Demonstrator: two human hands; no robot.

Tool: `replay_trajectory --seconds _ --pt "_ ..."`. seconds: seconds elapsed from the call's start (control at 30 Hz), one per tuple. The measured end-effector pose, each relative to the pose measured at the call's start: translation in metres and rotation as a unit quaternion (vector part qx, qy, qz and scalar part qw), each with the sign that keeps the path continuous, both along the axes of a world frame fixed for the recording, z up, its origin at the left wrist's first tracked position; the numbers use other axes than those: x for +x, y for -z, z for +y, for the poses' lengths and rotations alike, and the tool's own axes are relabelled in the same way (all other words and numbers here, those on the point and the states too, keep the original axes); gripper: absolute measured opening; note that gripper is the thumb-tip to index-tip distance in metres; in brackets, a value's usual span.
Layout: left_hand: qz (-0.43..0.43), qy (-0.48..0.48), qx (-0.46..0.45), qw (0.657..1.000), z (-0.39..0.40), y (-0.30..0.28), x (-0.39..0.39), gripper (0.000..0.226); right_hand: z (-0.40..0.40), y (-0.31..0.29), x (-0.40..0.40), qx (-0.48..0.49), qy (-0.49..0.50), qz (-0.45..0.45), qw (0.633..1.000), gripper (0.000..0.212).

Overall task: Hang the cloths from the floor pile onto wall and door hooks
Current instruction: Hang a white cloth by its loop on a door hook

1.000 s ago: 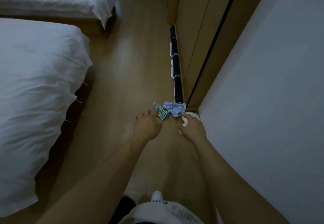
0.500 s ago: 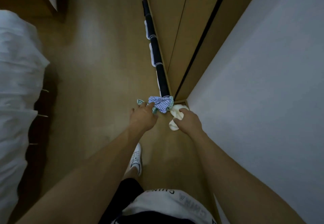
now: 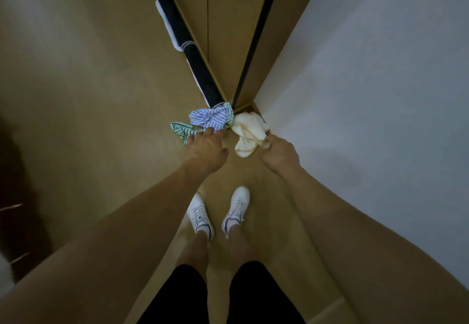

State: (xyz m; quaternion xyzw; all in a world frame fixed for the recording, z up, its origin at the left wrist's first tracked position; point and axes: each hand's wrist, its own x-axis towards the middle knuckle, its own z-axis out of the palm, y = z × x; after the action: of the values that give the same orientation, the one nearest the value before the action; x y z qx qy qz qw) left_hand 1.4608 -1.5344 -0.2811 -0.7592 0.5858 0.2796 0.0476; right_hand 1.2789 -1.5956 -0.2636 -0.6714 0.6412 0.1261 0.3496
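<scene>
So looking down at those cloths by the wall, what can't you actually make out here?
All in the head view:
- Hooks: none in frame.
- Left hand fingertips: they reach the blue striped cloth; a grip cannot be told.
- Green striped cloth: partly covered by that hand.
- Right hand: its fingers curl under, pinching the cream cloth.
- Dark rug: cut off at the top edge.

the cloth pile holds a blue and white striped cloth (image 3: 212,118), a green and white striped cloth (image 3: 180,129) and a plain cream cloth (image 3: 250,131). the floor (image 3: 101,82) and the wardrobe (image 3: 228,32) are light brown wood, the wall (image 3: 380,70) is plain pale grey. the shoes (image 3: 200,216) are white and the shorts (image 3: 182,295) are black.
</scene>
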Motion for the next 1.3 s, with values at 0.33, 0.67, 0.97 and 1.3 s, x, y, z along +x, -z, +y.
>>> replay_trajectory --seconds 0.33,0.67,0.97,1.3 --pt "-0.03 0.124 0.014 0.992 -0.073 0.147 -0.027 0.058 -0.069 0.14 -0.024 0.0 -0.018 0.03 0.999 0.045" --pt "-0.078 0.236 0.023 0.968 -0.142 0.332 -0.068 0.06 -0.117 0.325 -0.061 -0.013 -0.05 0.048 0.998 0.047" --pt "-0.091 0.255 0.017 0.963 -0.176 0.435 -0.092 0.058 -0.152 0.45 -0.079 0.098 0.115 -0.042 0.988 0.056" --pt "-0.076 0.247 0.011 0.966 -0.173 0.474 -0.092 0.063 -0.171 0.509 -0.06 0.145 0.405 -0.212 0.877 0.057"
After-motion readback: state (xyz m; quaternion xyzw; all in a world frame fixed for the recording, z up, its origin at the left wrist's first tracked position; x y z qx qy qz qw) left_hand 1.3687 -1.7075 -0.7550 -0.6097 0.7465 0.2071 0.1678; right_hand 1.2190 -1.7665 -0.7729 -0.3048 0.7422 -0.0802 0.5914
